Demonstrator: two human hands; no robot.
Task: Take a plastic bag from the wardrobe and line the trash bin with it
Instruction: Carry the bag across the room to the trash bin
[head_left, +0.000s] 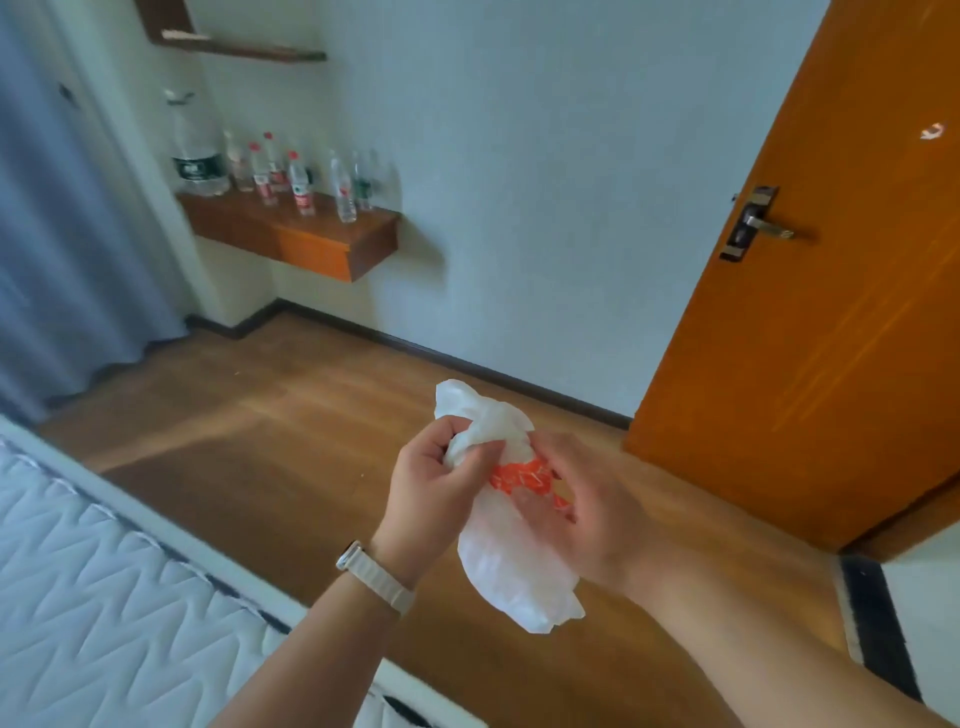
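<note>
A crumpled white plastic bag (511, 566) with an orange print is held in front of me, above the wooden floor. My left hand (436, 480), with a watch on its wrist, pinches the bag's upper bunched part. My right hand (587, 514) grips the bag from the right side, fingers partly behind the thin plastic. The bag's lower end hangs loose below both hands. No trash bin and no wardrobe are in view.
A white quilted mattress (104, 597) fills the lower left. A wall-mounted wooden shelf (311, 244) carries several plastic bottles. A grey curtain (62, 234) hangs at left. An orange door (831, 286) with a metal handle stands open at right.
</note>
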